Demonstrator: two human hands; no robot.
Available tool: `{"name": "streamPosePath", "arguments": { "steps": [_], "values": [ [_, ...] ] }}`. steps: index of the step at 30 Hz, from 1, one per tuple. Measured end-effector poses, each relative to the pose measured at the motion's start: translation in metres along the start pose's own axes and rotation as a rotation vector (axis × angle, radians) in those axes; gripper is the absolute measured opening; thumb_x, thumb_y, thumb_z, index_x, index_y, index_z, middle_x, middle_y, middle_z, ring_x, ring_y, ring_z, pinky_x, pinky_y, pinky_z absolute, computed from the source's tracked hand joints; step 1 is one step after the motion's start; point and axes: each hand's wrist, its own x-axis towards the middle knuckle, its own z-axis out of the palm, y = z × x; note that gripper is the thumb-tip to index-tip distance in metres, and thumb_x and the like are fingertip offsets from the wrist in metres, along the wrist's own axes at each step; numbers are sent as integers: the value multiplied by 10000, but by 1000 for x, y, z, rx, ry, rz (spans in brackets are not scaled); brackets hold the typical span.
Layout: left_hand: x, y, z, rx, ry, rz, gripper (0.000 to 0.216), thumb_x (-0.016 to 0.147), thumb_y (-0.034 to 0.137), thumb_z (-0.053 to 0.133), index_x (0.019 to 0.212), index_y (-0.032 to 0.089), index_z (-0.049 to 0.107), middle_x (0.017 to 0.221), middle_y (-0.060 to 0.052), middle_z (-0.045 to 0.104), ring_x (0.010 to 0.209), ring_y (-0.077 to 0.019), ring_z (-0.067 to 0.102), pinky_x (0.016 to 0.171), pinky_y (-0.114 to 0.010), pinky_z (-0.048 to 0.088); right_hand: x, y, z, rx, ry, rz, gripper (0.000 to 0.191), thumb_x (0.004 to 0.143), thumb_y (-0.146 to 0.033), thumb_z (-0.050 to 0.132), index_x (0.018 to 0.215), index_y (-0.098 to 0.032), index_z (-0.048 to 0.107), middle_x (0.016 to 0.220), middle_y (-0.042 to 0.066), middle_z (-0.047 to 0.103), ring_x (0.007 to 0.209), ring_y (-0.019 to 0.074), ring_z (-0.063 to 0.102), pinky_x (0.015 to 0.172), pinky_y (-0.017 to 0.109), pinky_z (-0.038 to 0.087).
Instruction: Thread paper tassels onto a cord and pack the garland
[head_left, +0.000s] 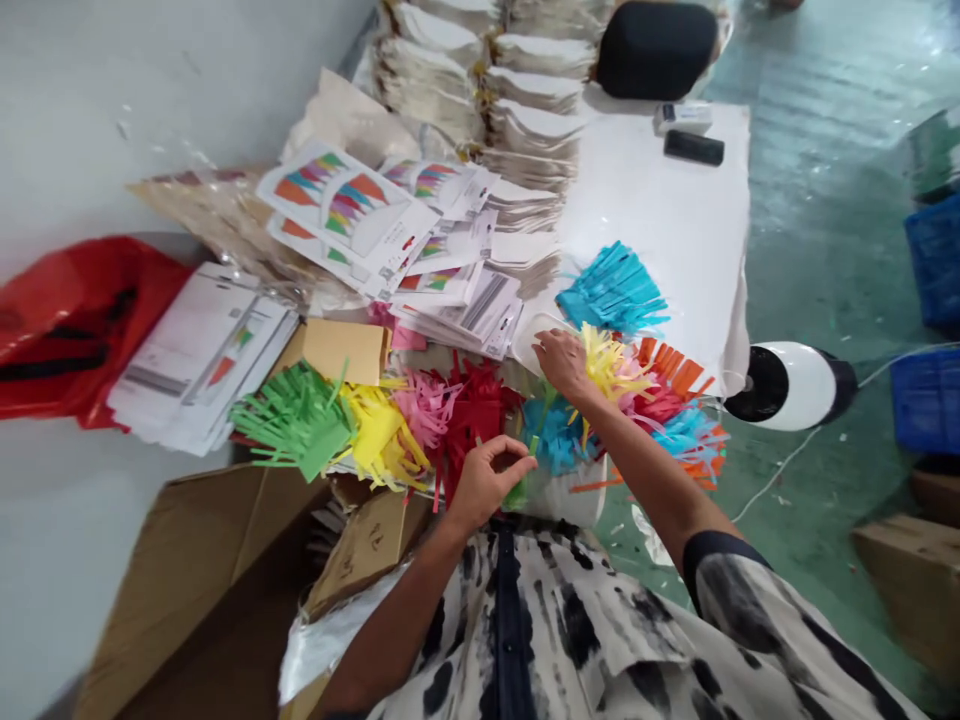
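Note:
My left hand [491, 478] is closed in a pinch on a narrow green paper fringe [533, 446], low at the front of the table. My right hand [564, 362] reaches forward with bent, slightly parted fingers over a small white tray [531, 338]; the tray's contents cannot be made out. Left of my hands lie fringed paper bundles: green [300, 420], yellow [381, 432], pink [427, 405] and red [476, 410]. A blue bundle [555, 432] sits between my forearms. Beyond my right wrist are a pale yellow bundle [611, 362], an orange one [667, 370] and a turquoise one [611, 290].
Printed cards [352, 215] lie in heaps at the left, beside a tan paper stack [345, 350] and a red bag [82, 330]. White stacks [532, 130] line the back. A phone-like black object [694, 148] rests on the white tabletop [645, 200]. An open carton [202, 560] stands front left.

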Motion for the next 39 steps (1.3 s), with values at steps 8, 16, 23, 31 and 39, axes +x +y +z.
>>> {"name": "streamPosePath", "arguments": {
  "steps": [8,16,23,31,39],
  "values": [
    [-3,-2,-2,-212,99,-62,328,781,390,868,1022,184,780,868,-46,786,799,-182,743,786,-300,571,18,-1,18,-89,4,-22,271,1001,-274,561,1045,-158,802,1085,183,767,1008,297,663,932,432,424],
    [4,0,-8,-117,254,95,247,833,424,823,938,201,799,799,-5,749,692,-133,650,682,-250,519,-51,-1,-25,224,143,-182,220,996,-302,622,967,-220,824,995,94,792,985,261,691,908,392,474],
    [-3,27,-16,272,154,400,164,953,367,720,953,213,774,943,-33,761,890,-178,693,857,-297,522,-158,-11,-71,590,65,-468,192,1010,-356,657,1021,-268,827,923,40,800,833,172,739,763,287,548],
    [-21,43,-14,391,-28,585,131,987,331,677,967,234,762,966,-42,756,922,-191,701,856,-317,526,-199,-12,-88,500,146,-465,229,1019,-405,644,1008,-261,822,862,43,781,790,174,722,720,288,538],
    [-33,47,-21,489,-110,678,119,980,308,681,978,238,777,961,-52,763,934,-203,704,865,-335,533,-227,-23,-87,467,167,-425,238,1025,-424,629,1066,-304,830,931,43,808,836,181,731,775,307,562]
  ]
}}
